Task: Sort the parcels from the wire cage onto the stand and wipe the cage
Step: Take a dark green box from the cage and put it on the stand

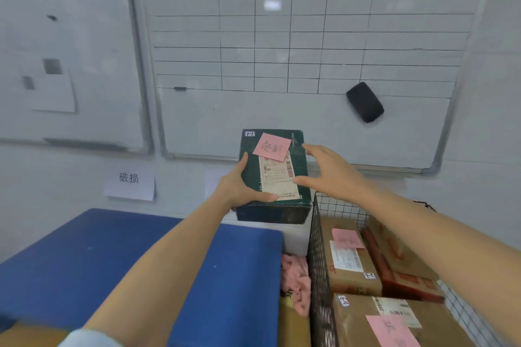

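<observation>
A dark green box [277, 213] with a pink note and a white shipping label on top is held in the air, between the blue stand [84, 262] and the black wire cage [317, 262]. My left hand [239, 186] grips its left edge and underside. Spread wide, my right hand [327, 172] hovers at the box's right edge with fingers apart; whether it touches the box I cannot tell. Inside the cage lie several brown cardboard parcels [352, 265], some bearing pink notes.
A pink cloth [296, 276] lies between the stand and the cage, on a brown box. A gridded whiteboard [310, 36] with a black eraser [364, 102] hangs on the wall ahead. A paper sign [129, 182] is stuck on the wall above the stand.
</observation>
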`<state>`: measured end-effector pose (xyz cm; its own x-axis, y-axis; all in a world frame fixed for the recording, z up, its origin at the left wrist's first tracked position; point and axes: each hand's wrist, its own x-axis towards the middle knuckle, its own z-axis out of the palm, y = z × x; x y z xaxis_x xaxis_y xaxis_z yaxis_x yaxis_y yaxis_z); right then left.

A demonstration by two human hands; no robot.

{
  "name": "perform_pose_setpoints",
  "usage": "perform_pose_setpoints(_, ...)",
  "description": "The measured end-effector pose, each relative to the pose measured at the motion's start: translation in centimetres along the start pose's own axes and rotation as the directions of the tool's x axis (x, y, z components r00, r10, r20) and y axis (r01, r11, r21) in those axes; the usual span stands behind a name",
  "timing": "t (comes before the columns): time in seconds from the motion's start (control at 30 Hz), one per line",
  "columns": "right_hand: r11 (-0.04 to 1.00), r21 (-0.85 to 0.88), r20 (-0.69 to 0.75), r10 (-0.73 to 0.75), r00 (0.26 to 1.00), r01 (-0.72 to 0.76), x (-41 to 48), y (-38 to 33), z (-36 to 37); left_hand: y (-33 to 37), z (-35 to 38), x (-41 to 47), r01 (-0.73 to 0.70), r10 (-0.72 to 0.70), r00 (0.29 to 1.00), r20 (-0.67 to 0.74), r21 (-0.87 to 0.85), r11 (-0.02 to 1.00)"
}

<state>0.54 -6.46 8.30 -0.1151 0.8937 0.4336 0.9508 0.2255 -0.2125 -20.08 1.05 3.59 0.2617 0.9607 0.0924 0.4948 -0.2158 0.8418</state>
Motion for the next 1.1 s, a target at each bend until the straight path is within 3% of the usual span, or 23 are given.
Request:
perform_pose_setpoints(0.43,0.994,0.046,0.046,0.098,0.994,-0.100,8.0,-14.1,12.3,-12.9,-13.6,4.3,0.075,-0.080,0.988,0.133,0.045,0.996)
perform_pose_setpoints(0.73,0.974,0.033,0.115,0.220,0.969,-0.225,9.3,-16.0,18.5,-20.3,-14.5,6.8,0.142,-0.152,0.962,0.225,0.062,0.988)
perform_pose_setpoints(1.1,0.971,0.076,0.185,0.208,0.961,-0.225,10.7,-17.0,23.4,-23.2,-13.8,8.8,0.256,-0.268,0.913,0.307,0.080,0.963)
